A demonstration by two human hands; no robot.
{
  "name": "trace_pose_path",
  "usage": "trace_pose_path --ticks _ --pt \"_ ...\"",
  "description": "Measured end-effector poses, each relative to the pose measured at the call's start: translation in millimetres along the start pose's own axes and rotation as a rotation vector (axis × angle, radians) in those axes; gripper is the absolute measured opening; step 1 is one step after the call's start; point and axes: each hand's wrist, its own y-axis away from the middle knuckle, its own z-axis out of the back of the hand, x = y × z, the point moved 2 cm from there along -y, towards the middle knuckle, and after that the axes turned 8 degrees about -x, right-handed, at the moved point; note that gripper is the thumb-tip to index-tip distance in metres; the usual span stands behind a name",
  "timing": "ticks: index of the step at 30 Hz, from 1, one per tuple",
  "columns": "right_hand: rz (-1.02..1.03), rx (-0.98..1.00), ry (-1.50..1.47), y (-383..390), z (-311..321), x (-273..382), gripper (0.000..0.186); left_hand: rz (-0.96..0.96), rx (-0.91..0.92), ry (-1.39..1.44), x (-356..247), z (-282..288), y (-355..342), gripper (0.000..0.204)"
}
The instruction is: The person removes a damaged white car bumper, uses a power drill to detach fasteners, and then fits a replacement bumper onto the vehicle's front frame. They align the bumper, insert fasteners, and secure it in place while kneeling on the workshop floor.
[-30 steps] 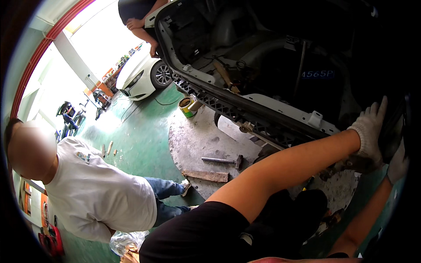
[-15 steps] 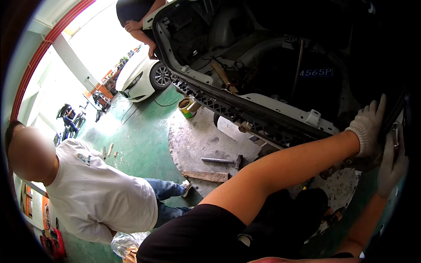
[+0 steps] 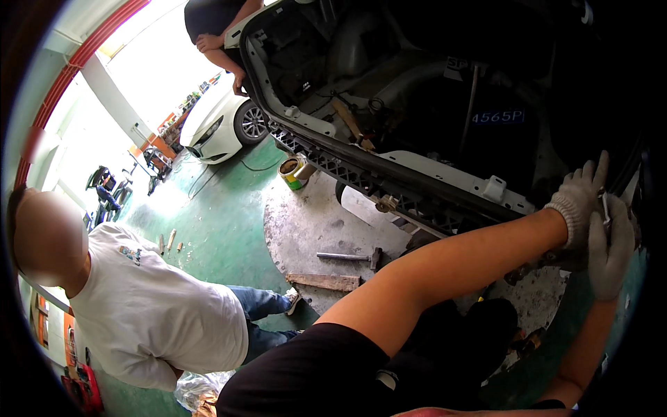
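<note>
My left hand [image 3: 582, 198], in a pale knit glove, rests at the right rear corner of a car's open trunk [image 3: 451, 177], fingers stretched upward against the dark body edge. Just beside and below it, my right hand [image 3: 608, 254], also gloved, grips a slim silver metal tool [image 3: 605, 207], apparently a wrench, upright near the left hand's fingers. What the tool's end touches is unclear. Inside the dim trunk are a wooden-handled tool [image 3: 347, 118], a thin rod [image 3: 470, 104] and a blue plate [image 3: 497, 117]. A black lattice bumper support [image 3: 316, 156] runs below the trunk opening.
A person in a white shirt [image 3: 153, 306] stands at my left; another person [image 3: 215, 38] leans at the car's far corner. On the floor lie a hammer [image 3: 344, 256], a wooden plank [image 3: 323, 281] and a tin can [image 3: 293, 174]. A white car [image 3: 215, 128] is parked behind.
My right hand has moved up and leftward to beside my left hand, bringing the silver tool with it. My left hand stays at the body edge. The white-shirted person has shifted slightly.
</note>
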Motion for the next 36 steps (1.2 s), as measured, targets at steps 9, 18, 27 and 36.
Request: trace_pose_path --ticks 9,18,27,36 --pt "0.131 0.072 0.064 -1.5 -12.3 -15.3 0.035 0.018 0.11 0.011 -8.0 32.0 10.0 0.141" --pt "-0.023 0.048 -0.041 -21.5 -7.4 18.9 0.036 0.08 0.104 0.056 -7.1 40.7 7.2 0.112" --pt "0.031 0.05 0.002 -56.2 14.9 41.4 0.034 0.004 -0.048 0.285 -3.1 30.9 16.3 0.109" --pt "0.064 -0.215 -0.265 -28.3 6.8 20.2 0.028 -0.032 -0.014 0.372 -13.8 37.7 13.7 0.128"
